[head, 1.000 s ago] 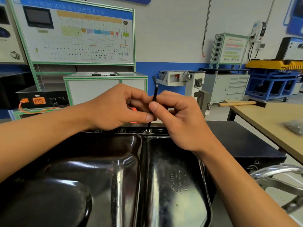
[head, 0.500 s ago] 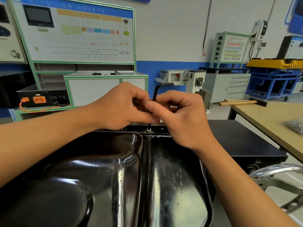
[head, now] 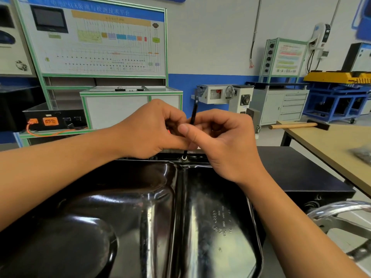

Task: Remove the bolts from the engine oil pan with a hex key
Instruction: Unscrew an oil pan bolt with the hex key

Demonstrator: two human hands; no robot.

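Black hex key (head: pixel 193 115) in bolt (head: pixel 184 158), shaft hidden, left hand (head: pixel 152 131), right hand (head: pixel 226 141) pinching it

Illumination: bright, even, diffuse indoor light, with the source apparently overhead. Shadows are soft. Strong specular glare streaks the glossy black oil pan (head: pixel 192 227). Wide-angle distortion bends straight lines at the frame edges. The right margin is smeared — detail unreadable.

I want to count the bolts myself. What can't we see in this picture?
Head view only:
Middle of the hex key: hidden by the left hand and right hand.
The bolt under its tip: too small to tell how loose.
Other bolts: the oil pan far rim is behind the hands, near rim cut off by the bottom edge.
The stamped writing on the pan: too small to read.
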